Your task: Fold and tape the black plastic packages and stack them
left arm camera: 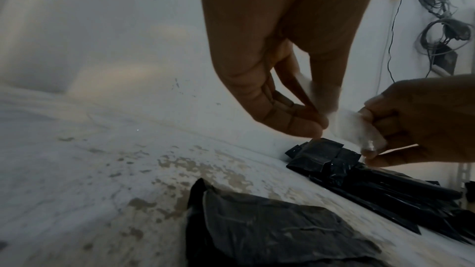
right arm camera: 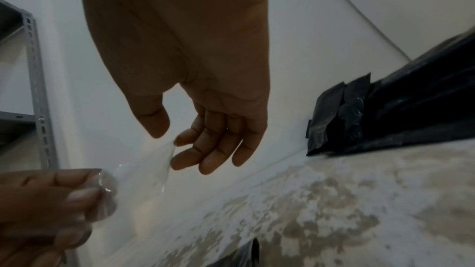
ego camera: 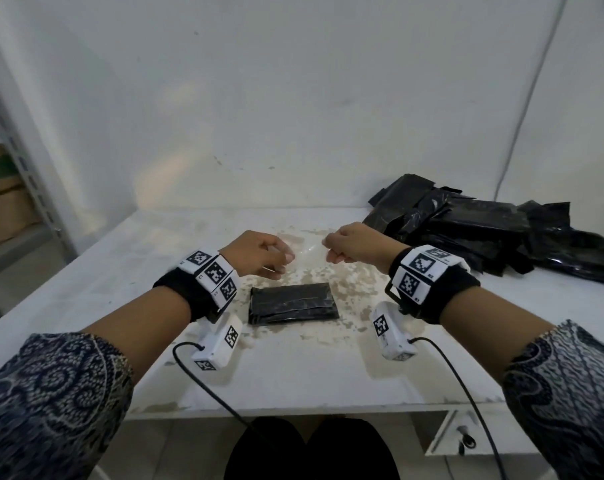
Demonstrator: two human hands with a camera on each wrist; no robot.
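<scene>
While both hands pinch clear tape (ego camera: 307, 252): stained white table (ego camera: 120, 258), white wall (ego camera: 293, 81).

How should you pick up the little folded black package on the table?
Take the folded package by its two short ends, coming down from above with a hand at each side. It lies flat on the table, long edge facing the person, with open room left and right, so that hold probably keeps the folds closed.

Stained white table (ego camera: 293, 375) against bare white wall (ego camera: 293, 81)
</scene>
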